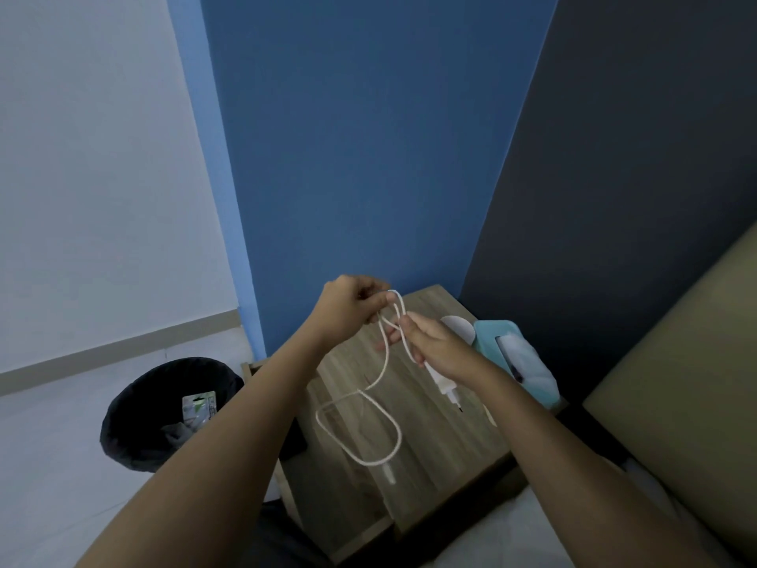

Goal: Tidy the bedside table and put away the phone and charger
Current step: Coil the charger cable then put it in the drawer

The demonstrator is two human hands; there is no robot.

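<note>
White charger cable [385, 362] hangs in loops above the wooden tabletop [430, 457], its upper bend pinched in the grip of the left hand [348, 309], fingers together on it. The right hand [434, 346] is clamped around the cable and the white charger plug [444, 385], prongs pointing down. A teal tissue box [516, 354] sits on the tabletop's far side, and a black bin [164, 412] stands on the floor to the left.

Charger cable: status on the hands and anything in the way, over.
Left hand pinching the cable loop. Right hand gripping cable and plug. Loose end dangling over the table. Tissue box behind, clear.
</note>
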